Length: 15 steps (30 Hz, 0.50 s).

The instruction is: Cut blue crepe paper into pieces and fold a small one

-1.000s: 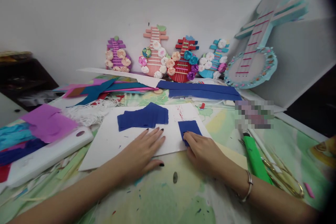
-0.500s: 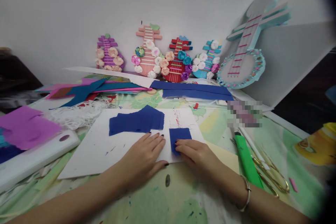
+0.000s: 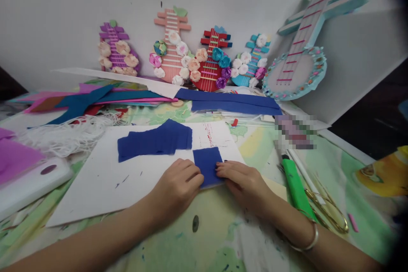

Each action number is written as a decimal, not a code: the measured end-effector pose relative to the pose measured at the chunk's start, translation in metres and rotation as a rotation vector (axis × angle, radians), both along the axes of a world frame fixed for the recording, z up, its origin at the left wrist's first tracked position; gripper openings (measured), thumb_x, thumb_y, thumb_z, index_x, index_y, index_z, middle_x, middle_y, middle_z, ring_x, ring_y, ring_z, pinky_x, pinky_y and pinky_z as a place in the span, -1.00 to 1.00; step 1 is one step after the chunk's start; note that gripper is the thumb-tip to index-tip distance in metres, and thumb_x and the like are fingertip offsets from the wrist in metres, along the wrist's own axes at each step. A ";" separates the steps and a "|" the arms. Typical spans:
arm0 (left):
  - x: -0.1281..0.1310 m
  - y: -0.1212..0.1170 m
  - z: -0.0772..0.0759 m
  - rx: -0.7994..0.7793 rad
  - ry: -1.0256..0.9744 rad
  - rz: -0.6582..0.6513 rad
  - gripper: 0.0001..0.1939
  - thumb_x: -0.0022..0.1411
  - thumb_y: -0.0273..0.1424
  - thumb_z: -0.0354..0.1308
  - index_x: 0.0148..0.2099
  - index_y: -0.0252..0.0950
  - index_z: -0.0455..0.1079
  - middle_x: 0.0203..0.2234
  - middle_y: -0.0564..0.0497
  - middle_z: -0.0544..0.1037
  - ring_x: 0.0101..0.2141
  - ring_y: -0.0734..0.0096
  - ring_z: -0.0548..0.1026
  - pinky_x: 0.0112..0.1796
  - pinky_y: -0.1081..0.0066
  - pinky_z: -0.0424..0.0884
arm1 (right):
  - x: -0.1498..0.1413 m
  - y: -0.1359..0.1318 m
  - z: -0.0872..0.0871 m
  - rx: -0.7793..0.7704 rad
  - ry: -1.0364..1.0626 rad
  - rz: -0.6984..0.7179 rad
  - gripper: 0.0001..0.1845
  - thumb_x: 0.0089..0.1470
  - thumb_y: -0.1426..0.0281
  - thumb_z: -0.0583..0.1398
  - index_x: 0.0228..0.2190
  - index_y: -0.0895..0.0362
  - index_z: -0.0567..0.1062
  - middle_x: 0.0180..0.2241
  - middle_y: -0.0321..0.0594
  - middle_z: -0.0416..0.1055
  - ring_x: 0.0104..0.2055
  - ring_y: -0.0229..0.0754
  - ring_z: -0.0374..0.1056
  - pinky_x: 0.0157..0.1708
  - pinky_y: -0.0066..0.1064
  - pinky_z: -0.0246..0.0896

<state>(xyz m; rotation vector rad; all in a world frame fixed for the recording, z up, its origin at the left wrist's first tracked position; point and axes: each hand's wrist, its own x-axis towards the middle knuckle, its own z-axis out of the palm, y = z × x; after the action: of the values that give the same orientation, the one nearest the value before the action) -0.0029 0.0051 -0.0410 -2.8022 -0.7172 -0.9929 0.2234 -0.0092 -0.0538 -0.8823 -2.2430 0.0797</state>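
A small dark-blue square, crepe paper or thin cloth, lies at the near edge of a white board. My left hand is closed, its curled fingers and thumb at the square's lower left edge. On the opposite edge, the bent fingers of my right hand press together with the tips on the blue piece; its thumb is mostly hidden. Several overlapping blue pieces lie farther back on the board, beyond my left hand. Red marks show on the board behind the square.
Right of my hands lie a green-handled cutter and gold scissors. White string is heaped at the left, near a white glue gun-like slab. Blue strips and flower-decorated model lutes line the back.
My left hand has curled its flat fingers and moved to the blue square's left edge. My right fingers have shifted from the square's middle to its right edge. The view has tilted slightly.
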 end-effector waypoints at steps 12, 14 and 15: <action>-0.005 0.013 -0.004 -0.272 -0.093 -0.203 -0.82 0.23 -0.59 0.06 -0.17 -0.32 0.43 -0.27 -0.07 0.56 -0.17 0.27 0.43 -0.14 0.22 0.39 | 0.006 0.001 0.008 -0.116 -0.040 0.089 -0.79 0.15 0.57 0.11 -0.22 0.15 0.49 -0.17 -0.12 0.55 0.01 -0.14 0.40 0.08 -0.17 0.28; -0.005 0.016 -0.002 -0.398 -0.116 -0.241 -0.82 0.24 -0.58 0.05 -0.21 -0.29 0.45 -0.30 -0.05 0.57 -0.22 0.31 0.45 -0.18 0.26 0.41 | 0.007 0.000 0.009 -0.147 -0.047 0.095 -0.79 0.15 0.56 0.11 -0.22 0.15 0.50 -0.13 -0.10 0.53 0.05 -0.13 0.37 0.10 -0.15 0.25; -0.005 0.018 -0.001 -0.462 -0.120 -0.252 -0.82 0.24 -0.57 0.05 -0.23 -0.29 0.46 -0.31 -0.05 0.57 -0.24 0.33 0.46 -0.19 0.27 0.42 | 0.007 0.000 0.010 -0.158 -0.050 0.096 -0.79 0.15 0.56 0.10 -0.22 0.15 0.50 -0.12 -0.10 0.52 0.06 -0.13 0.36 0.10 -0.14 0.23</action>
<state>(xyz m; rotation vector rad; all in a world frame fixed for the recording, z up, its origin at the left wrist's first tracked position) -0.0081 0.0231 -0.0422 -3.3215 -0.6945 -1.1747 0.2307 -0.0096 -0.0443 -0.8666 -2.3501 0.2851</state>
